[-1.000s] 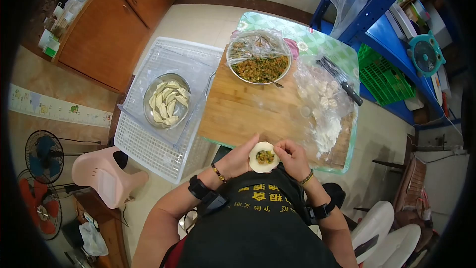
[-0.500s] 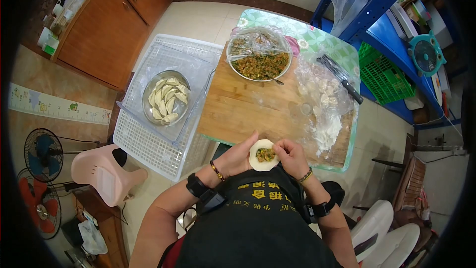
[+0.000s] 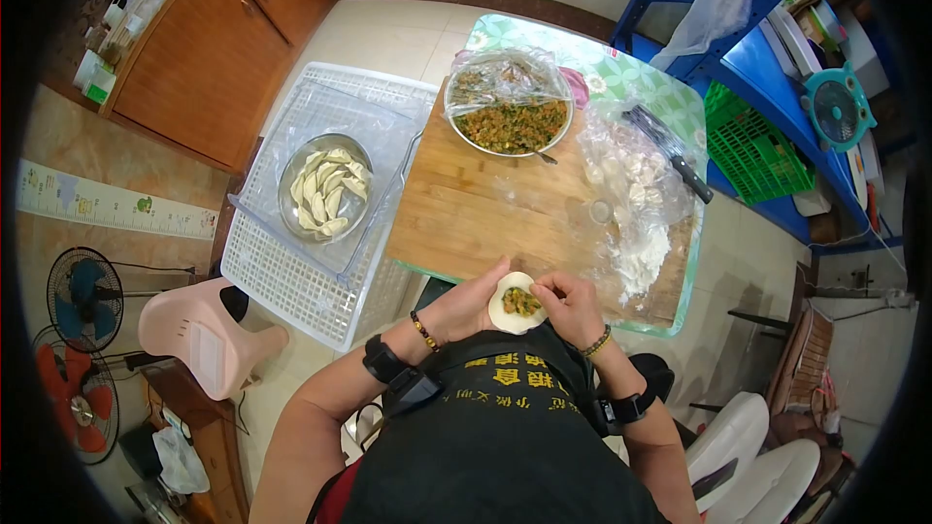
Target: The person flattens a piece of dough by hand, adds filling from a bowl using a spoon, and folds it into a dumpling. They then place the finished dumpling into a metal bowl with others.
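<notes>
A round dough wrapper (image 3: 503,316) with chopped filling (image 3: 521,302) in its middle lies open between my hands, near my apron. My left hand (image 3: 464,309) supports it from the left side, fingers curled under its edge. The fingertips of my right hand (image 3: 571,309) pinch the wrapper's right edge. Beyond them is the wooden board (image 3: 466,218), with a bowl of filling (image 3: 513,128) partly covered by plastic film and a spoon handle (image 3: 547,158) at its rim. Folded dumplings (image 3: 331,190) lie in a metal bowl (image 3: 284,196) to the left.
The metal bowl is on a white plastic crate (image 3: 262,270). Dough pieces under plastic (image 3: 631,170), loose flour (image 3: 643,267) and a black-handled knife (image 3: 691,180) are on the board's right side. A pink stool (image 3: 206,344) is at the left, a blue shelf (image 3: 767,97) at the right.
Both hands hold nearly the same place. The wrapper's upper right edge has shifted slightly under my right fingers. The hanging plastic bag at the upper right appears shifted to the right.
</notes>
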Demonstrator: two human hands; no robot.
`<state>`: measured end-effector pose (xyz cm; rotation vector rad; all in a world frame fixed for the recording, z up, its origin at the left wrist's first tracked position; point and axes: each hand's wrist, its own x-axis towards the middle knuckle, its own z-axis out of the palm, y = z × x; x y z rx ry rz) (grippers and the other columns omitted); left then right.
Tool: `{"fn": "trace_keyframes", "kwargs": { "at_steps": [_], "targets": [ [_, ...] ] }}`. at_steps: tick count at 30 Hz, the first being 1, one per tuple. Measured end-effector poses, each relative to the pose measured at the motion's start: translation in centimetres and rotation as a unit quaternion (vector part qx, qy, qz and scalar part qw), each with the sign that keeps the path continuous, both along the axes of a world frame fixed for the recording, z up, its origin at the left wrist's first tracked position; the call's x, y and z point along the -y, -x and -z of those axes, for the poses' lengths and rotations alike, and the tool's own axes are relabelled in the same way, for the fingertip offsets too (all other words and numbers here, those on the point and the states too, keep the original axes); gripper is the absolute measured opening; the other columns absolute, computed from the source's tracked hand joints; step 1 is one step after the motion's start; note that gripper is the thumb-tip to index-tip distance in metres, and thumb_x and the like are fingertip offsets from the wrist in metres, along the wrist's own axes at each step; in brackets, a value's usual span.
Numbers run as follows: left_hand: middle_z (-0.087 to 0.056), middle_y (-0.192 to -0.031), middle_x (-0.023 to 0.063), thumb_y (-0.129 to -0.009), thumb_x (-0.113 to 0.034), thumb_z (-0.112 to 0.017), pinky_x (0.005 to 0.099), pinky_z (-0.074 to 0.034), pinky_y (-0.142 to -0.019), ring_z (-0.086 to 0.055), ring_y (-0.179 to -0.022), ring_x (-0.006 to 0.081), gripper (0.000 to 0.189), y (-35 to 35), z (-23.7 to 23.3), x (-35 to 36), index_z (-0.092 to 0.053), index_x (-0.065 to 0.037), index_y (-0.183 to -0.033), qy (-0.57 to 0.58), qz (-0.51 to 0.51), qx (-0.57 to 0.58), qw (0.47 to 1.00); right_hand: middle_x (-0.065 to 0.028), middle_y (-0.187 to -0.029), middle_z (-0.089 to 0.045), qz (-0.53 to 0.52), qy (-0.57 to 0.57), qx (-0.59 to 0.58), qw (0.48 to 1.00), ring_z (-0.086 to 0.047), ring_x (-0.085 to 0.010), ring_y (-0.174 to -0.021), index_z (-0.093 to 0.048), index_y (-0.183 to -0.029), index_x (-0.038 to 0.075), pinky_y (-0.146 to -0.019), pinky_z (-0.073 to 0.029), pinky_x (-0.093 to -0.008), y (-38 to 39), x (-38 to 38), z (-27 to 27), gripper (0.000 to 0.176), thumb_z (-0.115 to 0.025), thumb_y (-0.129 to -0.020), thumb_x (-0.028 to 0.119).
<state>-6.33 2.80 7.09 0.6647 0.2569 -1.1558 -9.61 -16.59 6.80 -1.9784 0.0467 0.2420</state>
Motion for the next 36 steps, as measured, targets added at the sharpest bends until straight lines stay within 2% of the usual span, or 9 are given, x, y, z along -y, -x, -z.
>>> {"fn": "trace_keyframes", "kwargs": {
  "at_steps": [7, 14, 16, 17, 19, 23, 25, 32, 36],
  "targets": [
    [-0.058, -0.125, 0.0101, -0.103, -0.052, -0.018, 0.0337, -0.055, -0.089, -0.062, -0.109, 0.0185, 0.064, 0.2, 0.6, 0.1, -0.044, -0.003, -0.133, -0.051, 0.038, 0.068, 0.996, -0.0120, -0.073, -0.066, -0.037, 0.023, 0.082, 0.996, -0.064, -0.0208, -0.062, -0.067, -0.086, 0.003, -0.058, -0.050, -0.0311, 0.2, -0.5, 0.3, 0.009, -0.069, -0.083, 0.011],
    [-0.061, -0.121, 0.0079, -0.104, -0.050, -0.018, 0.0295, -0.053, -0.090, -0.062, -0.105, 0.0138, 0.063, 0.1, 1.1, 0.2, -0.052, -0.002, -0.128, -0.116, 0.079, 0.112, 0.984, -0.0104, -0.073, -0.065, -0.020, 0.030, 0.045, 0.998, -0.064, -0.0210, -0.064, -0.062, -0.091, 0.003, -0.059, -0.050, -0.0310, 0.2, -0.6, -0.4, 0.012, -0.069, -0.083, 0.008],
    [-0.061, -0.120, 0.0079, -0.104, -0.050, -0.019, 0.0290, -0.052, -0.090, -0.063, -0.104, 0.0136, 0.063, 0.0, 2.0, 0.0, -0.052, -0.001, -0.127, -0.109, 0.084, 0.122, 0.983, -0.0062, -0.075, -0.066, -0.055, 0.037, 0.041, 0.997, -0.063, -0.0120, -0.066, -0.063, -0.094, 0.002, -0.060, -0.049, -0.0251, 0.2, -0.4, -0.3, 0.011, -0.067, -0.086, 0.008],
    [-0.062, -0.119, 0.0080, -0.104, -0.050, -0.019, 0.0285, -0.051, -0.091, -0.063, -0.103, 0.0133, 0.063, 0.0, 2.3, -0.1, -0.053, 0.000, -0.126, -0.103, 0.089, 0.133, 0.982, -0.0062, -0.075, -0.066, -0.056, 0.037, 0.041, 0.997, -0.063, -0.0120, -0.066, -0.063, -0.094, 0.002, -0.060, -0.049, -0.0251, 0.2, -0.3, 0.1, 0.011, -0.067, -0.086, 0.008],
    [-0.062, -0.118, 0.0083, -0.104, -0.050, -0.019, 0.0282, -0.050, -0.092, -0.063, -0.102, 0.0131, 0.064, 0.0, 2.0, 0.0, -0.053, 0.000, -0.125, -0.103, 0.072, 0.136, 0.983, -0.0049, -0.071, -0.063, -0.039, -0.070, 0.013, 0.997, -0.060, -0.0112, -0.063, -0.061, -0.090, 0.002, -0.058, -0.048, -0.0261, 0.4, -0.3, 0.9, 0.010, -0.068, -0.086, 0.008],
    [-0.063, -0.115, 0.0103, -0.103, -0.053, -0.019, 0.0298, -0.052, -0.090, -0.064, -0.102, 0.0152, 0.068, -0.2, 1.6, -0.3, -0.051, 0.002, -0.126, -0.074, 0.056, 0.092, 0.991, 0.0004, -0.072, -0.061, -0.048, -0.125, -0.060, 0.989, -0.055, -0.0050, -0.066, -0.060, -0.090, 0.002, -0.058, -0.045, -0.0223, 0.4, -0.1, 0.8, 0.010, -0.065, -0.090, 0.010],
    [-0.063, -0.115, 0.0113, -0.102, -0.055, -0.019, 0.0312, -0.054, -0.088, -0.064, -0.102, 0.0168, 0.070, -0.5, 1.2, -0.8, -0.051, 0.002, -0.127, -0.044, 0.057, 0.068, 0.995, 0.0029, -0.076, -0.059, -0.032, -0.218, -0.097, 0.971, -0.051, -0.0031, -0.067, -0.059, -0.091, 0.003, -0.059, -0.043, -0.0203, 0.5, 0.0, 1.1, 0.010, -0.063, -0.093, 0.012],
    [-0.062, -0.118, 0.0137, -0.100, -0.059, -0.017, 0.0345, -0.056, -0.085, -0.065, -0.102, 0.0204, 0.076, -0.1, 1.0, -0.5, -0.048, 0.003, -0.129, -0.016, 0.057, 0.058, 0.997, 0.0013, -0.077, -0.061, 0.000, -0.208, -0.108, 0.972, -0.053, -0.0041, -0.068, -0.060, -0.090, 0.003, -0.058, -0.043, -0.0220, 0.5, -0.2, 0.9, 0.012, -0.063, -0.093, 0.014],
    [-0.062, -0.120, 0.0137, -0.100, -0.059, -0.017, 0.0338, -0.054, -0.090, -0.064, -0.105, 0.0205, 0.076, 0.1, -0.3, 0.1, -0.048, 0.004, -0.131, -0.032, 0.073, 0.056, 0.995, -0.0082, -0.072, -0.064, -0.013, -0.074, -0.006, 0.997, -0.060, -0.0147, -0.063, -0.064, -0.086, 0.002, -0.057, -0.045, -0.0293, 0.8, 0.0, 1.0, 0.015, -0.064, -0.091, 0.016]
  ]
}}
